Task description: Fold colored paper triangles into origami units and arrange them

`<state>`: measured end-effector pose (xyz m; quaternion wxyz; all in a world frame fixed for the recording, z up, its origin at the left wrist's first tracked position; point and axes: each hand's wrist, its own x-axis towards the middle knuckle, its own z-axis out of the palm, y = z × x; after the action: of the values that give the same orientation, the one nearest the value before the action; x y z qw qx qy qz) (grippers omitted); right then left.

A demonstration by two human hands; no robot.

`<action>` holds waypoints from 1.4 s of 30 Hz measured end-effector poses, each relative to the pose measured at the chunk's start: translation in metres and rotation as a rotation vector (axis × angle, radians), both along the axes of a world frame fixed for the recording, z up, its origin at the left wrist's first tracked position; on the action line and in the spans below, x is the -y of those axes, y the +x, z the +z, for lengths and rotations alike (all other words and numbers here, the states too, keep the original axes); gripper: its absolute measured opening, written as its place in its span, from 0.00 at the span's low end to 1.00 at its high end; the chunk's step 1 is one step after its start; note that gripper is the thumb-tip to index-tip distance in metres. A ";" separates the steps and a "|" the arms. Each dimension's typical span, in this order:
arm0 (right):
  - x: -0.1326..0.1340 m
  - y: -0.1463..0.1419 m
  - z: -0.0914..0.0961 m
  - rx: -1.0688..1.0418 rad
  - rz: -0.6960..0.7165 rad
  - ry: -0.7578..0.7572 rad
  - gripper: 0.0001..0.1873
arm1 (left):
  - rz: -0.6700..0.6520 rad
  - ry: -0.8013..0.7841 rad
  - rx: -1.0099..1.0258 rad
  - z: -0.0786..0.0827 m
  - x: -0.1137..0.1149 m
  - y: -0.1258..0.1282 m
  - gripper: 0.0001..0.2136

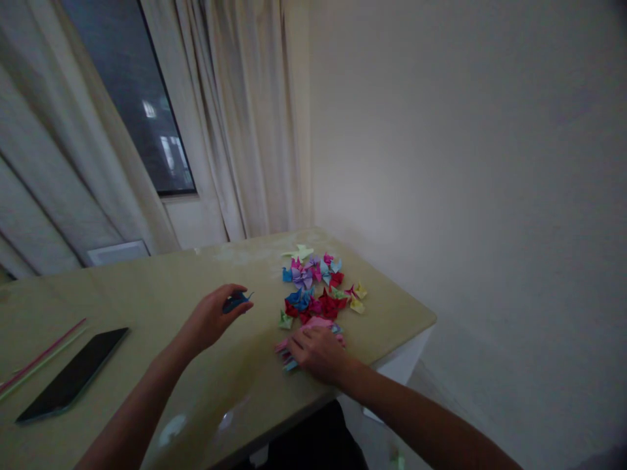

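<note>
My left hand (219, 314) is raised over the middle of the table, fingers and thumb closed on a small blue origami piece (234, 301) with a thin tip sticking out. My right hand (317, 352) rests at the near end of the colourful heap, its fingers curled over a bunch of pink and light blue folded papers (289, 363). The fingertips are partly hidden there. Just beyond lie several origami cranes: a red crane (331, 304), a blue crane (300, 297), a purple crane (302, 278) and a green piece (285, 320).
The glossy table (206, 405) ends at a corner (434, 318) beside the wall. A black phone or tablet (73, 375) lies at the left, with pink and green thin strips (44, 356) next to it. A pale green crane (298, 252) sits farthest back, near the curtain (259, 130).
</note>
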<state>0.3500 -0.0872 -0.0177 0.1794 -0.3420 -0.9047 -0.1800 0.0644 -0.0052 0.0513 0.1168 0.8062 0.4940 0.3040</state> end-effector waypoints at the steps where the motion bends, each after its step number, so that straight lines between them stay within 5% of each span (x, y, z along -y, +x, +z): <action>1: 0.001 -0.001 -0.006 -0.058 -0.011 -0.009 0.07 | -0.032 0.005 0.030 -0.006 0.008 0.005 0.21; 9: 0.016 -0.015 0.003 -0.950 -0.017 -0.389 0.22 | -0.252 0.015 0.117 -0.032 0.066 0.064 0.22; 15: 0.014 -0.013 0.010 -1.173 0.020 -0.504 0.06 | -0.285 0.021 0.169 -0.037 0.077 0.081 0.25; 19: 0.011 0.004 0.004 -1.171 0.052 -0.535 0.08 | -0.259 0.063 0.150 -0.043 0.062 0.066 0.25; 21: 0.008 0.016 -0.001 -1.208 0.050 -0.602 0.11 | -0.140 0.130 0.083 -0.048 0.047 0.045 0.23; 24: 0.001 0.035 -0.006 -1.274 0.038 -0.678 0.14 | 0.277 0.189 -0.137 -0.058 0.022 0.002 0.21; 26: -0.003 0.044 -0.008 -1.302 0.033 -0.667 0.13 | 0.570 0.107 -0.257 -0.067 0.011 -0.026 0.24; 28: -0.006 0.049 -0.010 -1.311 0.020 -0.613 0.13 | 0.709 -0.034 -0.304 -0.077 0.005 -0.047 0.25; 34: -0.009 0.053 -0.023 -1.334 -0.109 -0.382 0.13 | 0.577 -0.088 -0.237 -0.088 0.001 -0.059 0.19; 38: -0.013 0.056 -0.031 -1.411 -0.132 -0.427 0.11 | 0.450 -0.075 -0.046 -0.088 0.004 -0.050 0.15; 42: -0.014 0.057 -0.032 -1.349 -0.174 -0.456 0.10 | 0.456 -0.059 0.066 -0.081 0.011 -0.040 0.16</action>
<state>0.4068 -0.0729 -0.0497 0.6085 -0.4787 -0.5813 0.2502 0.0240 -0.0161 -0.0300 0.0847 0.6594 0.6681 0.3342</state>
